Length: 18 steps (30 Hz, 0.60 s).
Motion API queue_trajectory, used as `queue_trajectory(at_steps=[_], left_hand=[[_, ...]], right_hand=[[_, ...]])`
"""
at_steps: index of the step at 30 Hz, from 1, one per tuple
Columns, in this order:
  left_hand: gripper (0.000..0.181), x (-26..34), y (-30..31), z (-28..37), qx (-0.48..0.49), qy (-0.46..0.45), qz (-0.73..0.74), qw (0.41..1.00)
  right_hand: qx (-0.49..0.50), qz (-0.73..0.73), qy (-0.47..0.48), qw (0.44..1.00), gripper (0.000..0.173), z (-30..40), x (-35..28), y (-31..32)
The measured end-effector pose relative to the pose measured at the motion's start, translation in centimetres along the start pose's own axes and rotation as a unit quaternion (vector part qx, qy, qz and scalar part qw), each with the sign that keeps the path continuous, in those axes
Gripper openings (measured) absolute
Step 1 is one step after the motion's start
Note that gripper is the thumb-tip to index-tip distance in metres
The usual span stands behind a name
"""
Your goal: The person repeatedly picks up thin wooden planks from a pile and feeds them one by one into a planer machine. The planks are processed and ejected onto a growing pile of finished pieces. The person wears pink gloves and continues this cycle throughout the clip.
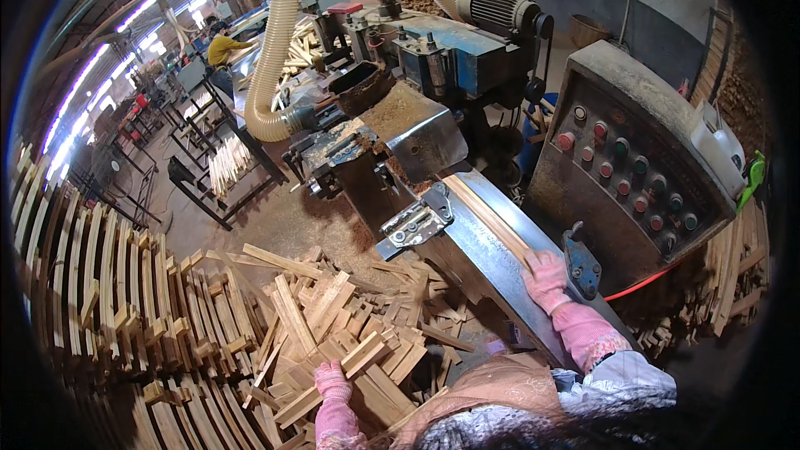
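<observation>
My right hand (545, 280), in a pink glove, is on the near end of a wooden strip (487, 214). That strip lies along the steel infeed bed (462, 231) of a woodworking planer-moulder, and its far end goes out of sight beneath a metal hood (431, 140). Lower down, my left hand (333, 381), gloved in pink too, is closed around a wooden piece (367, 353) over a heap of loose wooden pieces (312, 319). The fingers hide part of that piece.
A control cabinet (625, 162) with several buttons stands right of the bed. A blue clamp bracket (582, 264) and a metal side guide (415, 225) flank the bed. Stacked wooden strips (106, 281) fill the left. A dust hose (272, 56) rises ahead; another person (222, 53) works farther off.
</observation>
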<state>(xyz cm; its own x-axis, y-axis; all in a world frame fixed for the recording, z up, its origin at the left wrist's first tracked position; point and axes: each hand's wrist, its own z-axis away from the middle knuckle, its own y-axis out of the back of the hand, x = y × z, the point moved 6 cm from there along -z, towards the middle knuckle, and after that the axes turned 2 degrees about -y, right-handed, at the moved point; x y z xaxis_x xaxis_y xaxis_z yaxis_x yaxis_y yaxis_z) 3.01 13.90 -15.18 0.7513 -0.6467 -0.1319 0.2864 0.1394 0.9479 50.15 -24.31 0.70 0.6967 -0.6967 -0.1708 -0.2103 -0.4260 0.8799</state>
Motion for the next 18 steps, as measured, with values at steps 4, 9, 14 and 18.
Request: queue_trajectory(at_steps=[4,9,14,18], left_hand=[[0.061,1.6,2.9,0.9,-0.1,-0.007,0.07,0.993],[0.06,7.2,17.2,-3.9,0.031,0.051,0.421,0.905],[0.082,14.2,29.8,-6.8,0.169,0.118,0.652,0.73],[0.093,23.3,29.1,-8.9,0.139,0.063,0.855,0.496]], right_hand=[[-0.021,-0.031,-0.005,0.999,0.04,-4.3,-0.6,-3.6],[0.02,0.017,0.016,1.0,0.045,-9.1,-2.3,-6.2],[-0.365,-0.386,0.085,0.843,0.101,-3.5,-16.2,-1.9],[-0.283,-0.149,0.006,0.947,0.076,1.8,-13.0,3.3]])
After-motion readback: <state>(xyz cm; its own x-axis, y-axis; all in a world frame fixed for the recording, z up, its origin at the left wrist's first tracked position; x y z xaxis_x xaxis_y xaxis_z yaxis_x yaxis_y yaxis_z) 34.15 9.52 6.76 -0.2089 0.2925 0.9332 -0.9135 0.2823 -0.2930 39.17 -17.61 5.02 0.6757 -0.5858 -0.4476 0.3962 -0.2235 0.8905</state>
